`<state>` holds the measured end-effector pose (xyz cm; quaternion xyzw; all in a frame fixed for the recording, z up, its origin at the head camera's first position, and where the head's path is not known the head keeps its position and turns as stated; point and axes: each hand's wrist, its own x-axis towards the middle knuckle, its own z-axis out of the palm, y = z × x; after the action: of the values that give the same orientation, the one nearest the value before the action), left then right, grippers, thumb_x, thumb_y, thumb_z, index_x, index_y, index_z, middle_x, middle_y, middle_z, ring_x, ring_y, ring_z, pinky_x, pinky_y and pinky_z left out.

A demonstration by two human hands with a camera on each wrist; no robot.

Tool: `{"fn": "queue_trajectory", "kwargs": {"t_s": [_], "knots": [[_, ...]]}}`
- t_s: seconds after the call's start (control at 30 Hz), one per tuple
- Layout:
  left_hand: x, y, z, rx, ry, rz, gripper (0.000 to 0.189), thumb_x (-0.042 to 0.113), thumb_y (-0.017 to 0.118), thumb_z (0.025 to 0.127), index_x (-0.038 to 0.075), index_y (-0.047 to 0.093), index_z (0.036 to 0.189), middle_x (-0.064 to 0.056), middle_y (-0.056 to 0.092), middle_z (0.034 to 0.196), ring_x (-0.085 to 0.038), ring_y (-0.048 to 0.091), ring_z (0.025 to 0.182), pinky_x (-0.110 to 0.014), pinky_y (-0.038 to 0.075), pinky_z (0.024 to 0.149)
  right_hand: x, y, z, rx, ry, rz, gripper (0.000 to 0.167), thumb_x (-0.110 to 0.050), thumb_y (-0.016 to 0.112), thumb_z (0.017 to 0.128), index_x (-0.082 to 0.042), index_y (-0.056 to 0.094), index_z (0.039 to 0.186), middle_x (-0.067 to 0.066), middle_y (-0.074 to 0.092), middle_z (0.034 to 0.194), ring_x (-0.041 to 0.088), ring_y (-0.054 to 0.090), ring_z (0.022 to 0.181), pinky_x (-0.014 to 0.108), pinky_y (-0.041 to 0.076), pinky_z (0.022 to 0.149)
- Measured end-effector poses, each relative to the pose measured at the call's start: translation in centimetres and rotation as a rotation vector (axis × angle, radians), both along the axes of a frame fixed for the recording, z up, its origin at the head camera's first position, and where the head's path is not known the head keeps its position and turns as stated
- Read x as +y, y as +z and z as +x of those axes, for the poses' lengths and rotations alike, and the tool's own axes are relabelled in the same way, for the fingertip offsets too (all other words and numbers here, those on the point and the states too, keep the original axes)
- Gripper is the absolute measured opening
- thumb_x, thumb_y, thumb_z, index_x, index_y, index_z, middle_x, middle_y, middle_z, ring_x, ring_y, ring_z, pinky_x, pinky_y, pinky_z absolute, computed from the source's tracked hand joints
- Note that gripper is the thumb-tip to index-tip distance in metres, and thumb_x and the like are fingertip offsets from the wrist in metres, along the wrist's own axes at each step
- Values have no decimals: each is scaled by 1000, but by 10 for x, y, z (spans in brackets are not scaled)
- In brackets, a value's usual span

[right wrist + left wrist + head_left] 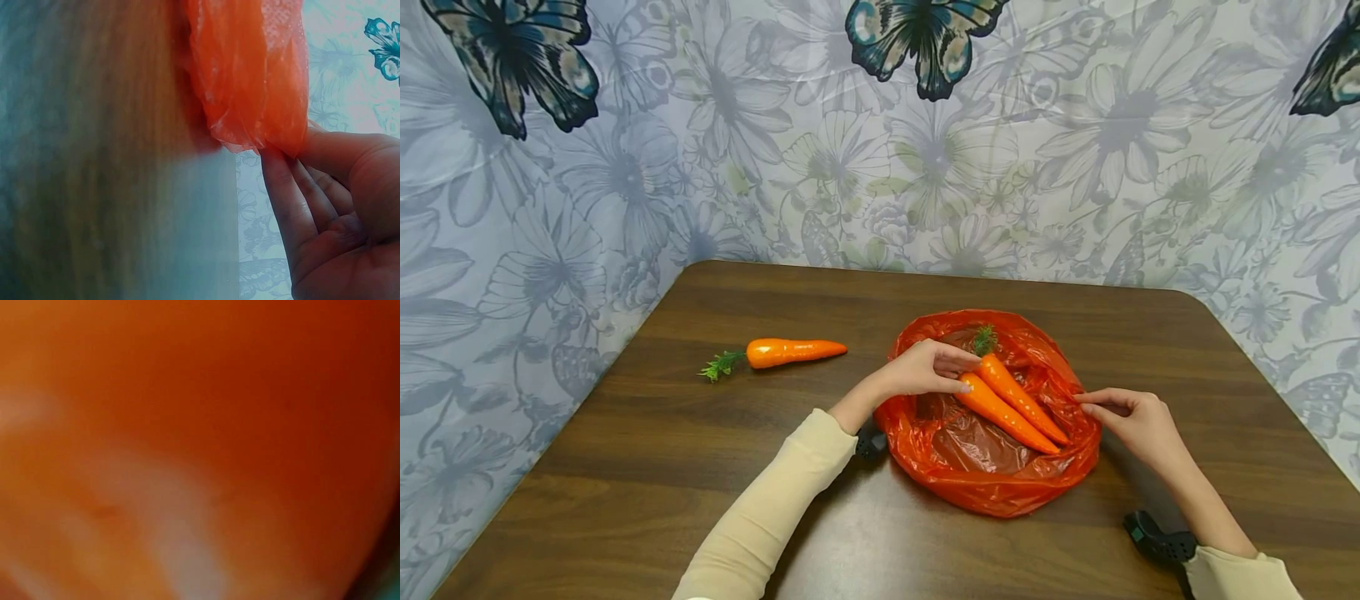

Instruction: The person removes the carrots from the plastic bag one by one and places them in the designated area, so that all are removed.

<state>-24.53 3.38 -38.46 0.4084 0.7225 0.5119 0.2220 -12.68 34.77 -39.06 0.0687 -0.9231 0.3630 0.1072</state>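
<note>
A red plastic bag (992,492) sits on the table with its mouth spread wide. Two orange carrots lie side by side in it: the front carrot (1006,417) and the rear carrot (1018,392), whose green top shows. My left hand (925,367) reaches over the bag's left rim and holds the front carrot by its thick end between thumb and fingers, hiding its top. At the right rim my right hand (1131,417) pinches the bag's edge; in the right wrist view the thumb and fingertips grip the red film (256,81). Blurred red-orange fills the left wrist view.
A third carrot (793,352) with a green top lies on the brown wooden table (647,467), left of the bag. Behind the table's far edge hangs a floral backdrop (850,192) with butterflies. Each wrist wears a black device.
</note>
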Motion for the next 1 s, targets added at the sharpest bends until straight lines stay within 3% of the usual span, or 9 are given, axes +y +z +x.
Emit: {"fn": "queue_trajectory", "kwargs": {"t_s": [0.13,0.4,0.67,1.0], "knots": [[0,-4,0,0,8,-5,47,7,69,86,0,55,130,-10,57,126,-9,54,112,-22,45,87,-1,0,0,0,2,-3,16,-4,71,83,2,73,97,16,68,92,0,59,73,15,48,57],[0,-8,-1,41,9,-96,48,7,70,84,3,56,129,-6,57,126,-8,52,114,-18,45,87,-1,1,0,-9,-2,-3,16,-6,71,83,2,73,98,16,68,93,3,59,71,17,47,53],[1,-7,2,100,-6,-140,48,8,72,83,4,57,129,-6,57,127,-9,52,115,-17,45,84,-1,1,0,-3,-6,2,16,-6,71,83,2,73,97,16,68,92,4,59,70,17,47,53],[3,-6,5,111,0,-179,47,12,75,80,6,61,125,-5,57,127,-9,55,111,-17,47,81,-2,1,1,0,-4,1,16,-7,71,83,1,73,97,15,69,91,2,60,71,16,48,56]]}}
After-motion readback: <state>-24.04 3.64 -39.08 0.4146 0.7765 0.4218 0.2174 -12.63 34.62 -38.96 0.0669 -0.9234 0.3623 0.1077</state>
